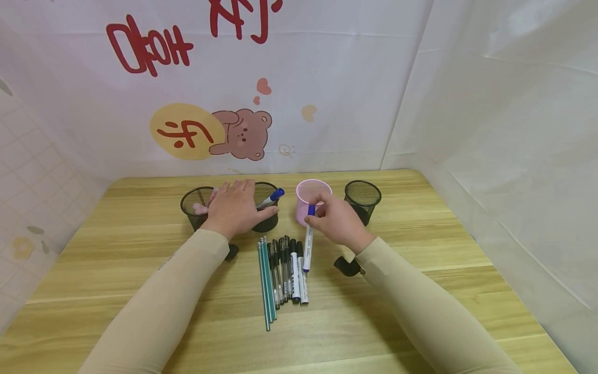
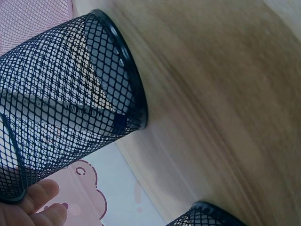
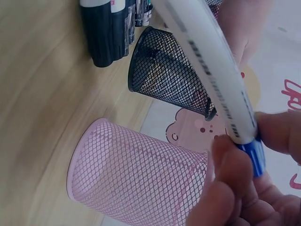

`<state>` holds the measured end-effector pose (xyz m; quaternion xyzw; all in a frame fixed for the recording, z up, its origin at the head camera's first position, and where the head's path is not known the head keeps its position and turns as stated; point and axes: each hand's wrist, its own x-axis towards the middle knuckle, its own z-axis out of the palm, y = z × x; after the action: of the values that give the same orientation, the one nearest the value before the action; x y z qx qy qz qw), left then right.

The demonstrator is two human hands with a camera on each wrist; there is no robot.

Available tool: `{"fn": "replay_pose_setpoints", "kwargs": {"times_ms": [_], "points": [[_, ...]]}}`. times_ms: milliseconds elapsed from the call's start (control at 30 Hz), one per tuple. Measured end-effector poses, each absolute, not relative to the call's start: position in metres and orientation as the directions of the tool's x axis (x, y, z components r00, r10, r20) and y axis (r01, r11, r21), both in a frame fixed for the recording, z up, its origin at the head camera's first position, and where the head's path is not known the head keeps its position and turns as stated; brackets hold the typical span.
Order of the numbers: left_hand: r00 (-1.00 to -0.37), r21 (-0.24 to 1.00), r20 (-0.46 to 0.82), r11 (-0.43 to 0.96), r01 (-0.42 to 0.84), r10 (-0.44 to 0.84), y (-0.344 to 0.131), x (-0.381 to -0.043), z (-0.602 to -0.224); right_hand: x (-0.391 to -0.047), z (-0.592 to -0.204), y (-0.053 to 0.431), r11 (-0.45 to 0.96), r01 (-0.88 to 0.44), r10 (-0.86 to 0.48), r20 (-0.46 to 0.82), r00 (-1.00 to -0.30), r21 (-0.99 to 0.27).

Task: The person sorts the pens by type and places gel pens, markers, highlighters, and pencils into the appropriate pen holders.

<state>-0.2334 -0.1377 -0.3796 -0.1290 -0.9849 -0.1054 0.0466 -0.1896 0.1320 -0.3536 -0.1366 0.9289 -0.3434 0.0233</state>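
Observation:
My right hand pinches a white whiteboard marker by its blue cap end. The marker hangs nearly upright in front of the pink mesh pen cup. My left hand holds the black mesh pen cup near its rim, thumb across the front and fingers on the far side. Inside that cup leans another blue-capped marker. Below the hands lie green pencils, black gel pens and two black-capped markers, side by side.
Another black mesh cup, with pink heart-shaped items in it, stands at the left, partly behind my left hand. A further black mesh cup is at the right end of the row. Behind the wooden table hangs a printed white cloth.

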Motion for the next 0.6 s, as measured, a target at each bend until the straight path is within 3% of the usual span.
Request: {"fn": "replay_pose_setpoints", "kwargs": {"times_ms": [600], "points": [[-0.963,0.202,0.118,0.943,0.263,0.244,-0.1383,-0.2337,-0.381,-0.1906,-0.353,0.1245,0.429,-0.27,-0.002,0.298,-0.954,-0.862]]}}
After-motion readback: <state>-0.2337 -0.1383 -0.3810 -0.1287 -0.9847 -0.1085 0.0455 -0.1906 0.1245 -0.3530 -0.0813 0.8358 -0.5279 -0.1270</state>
